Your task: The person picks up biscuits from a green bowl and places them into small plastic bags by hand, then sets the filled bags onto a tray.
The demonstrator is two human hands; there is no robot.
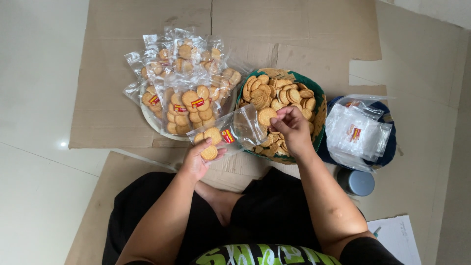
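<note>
The clear plastic bag (230, 131) is lying across the gap between my two hands, crinkled and glossy, with a small red and yellow label on it and two round biscuits showing inside at its left end. My left hand (198, 159) is gripping that left end, thumb pressing on the lower biscuit. My right hand (292, 128) is pinching one round golden biscuit (267, 116) at the bag's open right end, just over the basket (321, 105), a round woven one with a green rim, which is holding a heap of loose biscuits too many for me to count. To the far left, a pile of filled bags (184, 83) is resting on a pale round tray (149, 122); I cannot count them exactly. To the right, a stack of empty bags (355, 132) is sitting in a dark blue container (387, 152), with one grey lid (356, 182) near it. Flattened brown cardboard (108, 98) is covering the floor beneath everything.
</note>
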